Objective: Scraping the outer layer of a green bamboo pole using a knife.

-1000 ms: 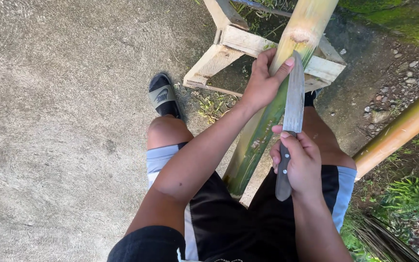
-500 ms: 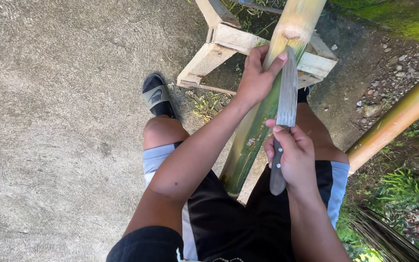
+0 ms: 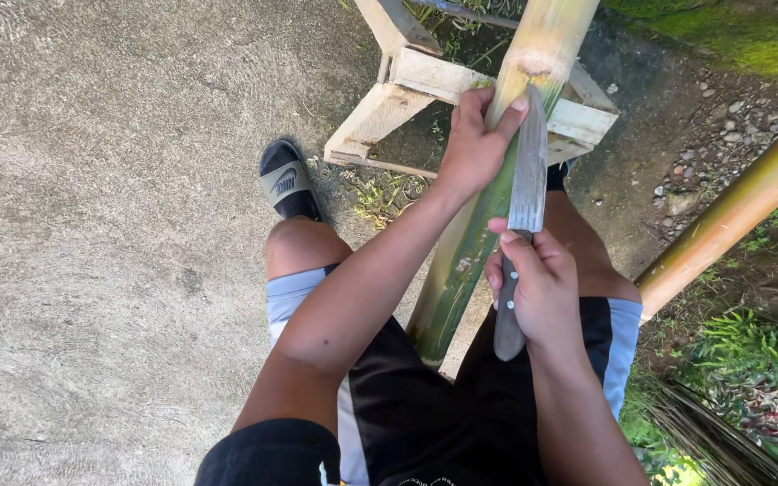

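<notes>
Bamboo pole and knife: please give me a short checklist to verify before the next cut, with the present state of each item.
1. Right hand closed around the knife handle: ok.
2. Left hand gripping the bamboo pole: ok.
3. Left fingers away from the blade: not ok, they lie right beside it.
4. Pole resting on the wooden stand: ok.
5. Pole's lower end held between the legs: ok; how firmly, cannot tell.
6. Blade edge sharp: cannot tell.

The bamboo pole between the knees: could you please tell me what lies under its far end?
The bamboo pole rests on a pale wooden frame; grass shows beneath. The contact point itself is covered.
</notes>
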